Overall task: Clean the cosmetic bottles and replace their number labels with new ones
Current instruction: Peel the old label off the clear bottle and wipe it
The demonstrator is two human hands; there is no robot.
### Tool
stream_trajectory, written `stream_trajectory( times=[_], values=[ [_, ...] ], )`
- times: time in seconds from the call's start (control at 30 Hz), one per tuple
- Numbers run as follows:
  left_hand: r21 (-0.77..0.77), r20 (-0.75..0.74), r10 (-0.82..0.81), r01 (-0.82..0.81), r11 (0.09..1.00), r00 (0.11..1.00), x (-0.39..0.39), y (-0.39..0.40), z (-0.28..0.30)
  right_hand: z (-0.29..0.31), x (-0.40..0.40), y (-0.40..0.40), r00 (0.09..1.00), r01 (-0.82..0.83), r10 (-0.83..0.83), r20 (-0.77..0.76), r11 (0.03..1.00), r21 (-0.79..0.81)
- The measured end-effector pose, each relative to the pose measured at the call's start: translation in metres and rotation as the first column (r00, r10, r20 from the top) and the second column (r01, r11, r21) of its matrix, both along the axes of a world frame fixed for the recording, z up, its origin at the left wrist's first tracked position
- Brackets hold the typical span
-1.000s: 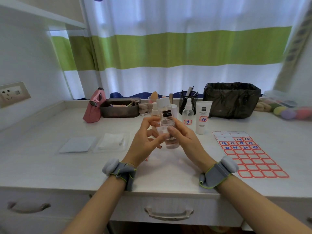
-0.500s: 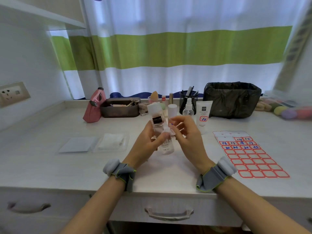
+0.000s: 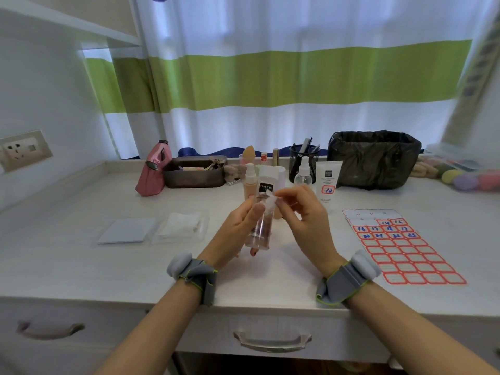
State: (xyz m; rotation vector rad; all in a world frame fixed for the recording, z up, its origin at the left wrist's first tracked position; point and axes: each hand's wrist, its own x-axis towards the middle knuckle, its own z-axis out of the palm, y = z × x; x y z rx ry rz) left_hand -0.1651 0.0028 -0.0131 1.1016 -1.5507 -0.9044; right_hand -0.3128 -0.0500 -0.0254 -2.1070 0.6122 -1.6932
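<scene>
My left hand (image 3: 238,228) grips a clear bottle (image 3: 262,226) with a white cap and a black brand label, held upright above the desk. My right hand (image 3: 303,212) pinches a small pale label (image 3: 270,195) at the bottle's upper side. Behind stand a beige foundation bottle (image 3: 249,182), a clear spray bottle (image 3: 303,174) and a white tube (image 3: 328,182) with a red-bordered number label. A sheet of red-bordered labels (image 3: 400,247), some numbered in blue, lies on the desk to the right.
A white pad (image 3: 127,230) and a clear tray of wipes (image 3: 181,226) lie to the left. At the back are a pink pouch (image 3: 154,169), a brown tray (image 3: 194,171), a mesh pen cup (image 3: 304,161) and a black-lined bin (image 3: 374,158). Colourful sponges (image 3: 465,180) sit far right.
My right hand let go of the bottle's body and now pinches a small label at its upper side. My left hand tilted the bottle left, then back upright.
</scene>
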Motion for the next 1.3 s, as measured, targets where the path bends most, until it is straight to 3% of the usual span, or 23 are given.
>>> stream_trajectory(
  times=[0.17,0.27,0.4,0.67,1.0,1.3],
  values=[
    [0.030,-0.006,0.080,-0.080,0.996,0.997,0.000,-0.001,-0.001,-0.001,0.002,0.001,0.998,0.013,-0.019,-0.061,0.994,-0.112],
    [0.008,-0.019,0.130,-0.130,0.991,0.991,0.002,-0.003,-0.001,-0.003,0.004,0.005,0.989,-0.079,0.051,-0.141,0.977,-0.200],
    [0.016,-0.013,0.153,-0.153,0.988,0.988,0.002,-0.006,-0.003,-0.003,0.004,0.007,0.978,-0.140,0.103,-0.184,0.970,-0.200],
    [0.015,0.000,0.136,-0.136,0.991,0.991,0.000,-0.005,-0.003,-0.004,0.003,-0.003,0.995,0.042,-0.054,-0.084,0.989,-0.141],
    [-0.023,-0.001,0.104,-0.104,0.994,0.995,0.001,-0.008,-0.004,-0.004,0.005,0.006,0.978,-0.074,0.028,-0.205,0.973,-0.220],
    [-0.045,0.086,0.145,-0.142,0.989,0.986,-0.001,-0.006,-0.004,-0.003,0.003,0.003,0.995,0.036,-0.057,-0.081,0.971,-0.234]
  ],
)
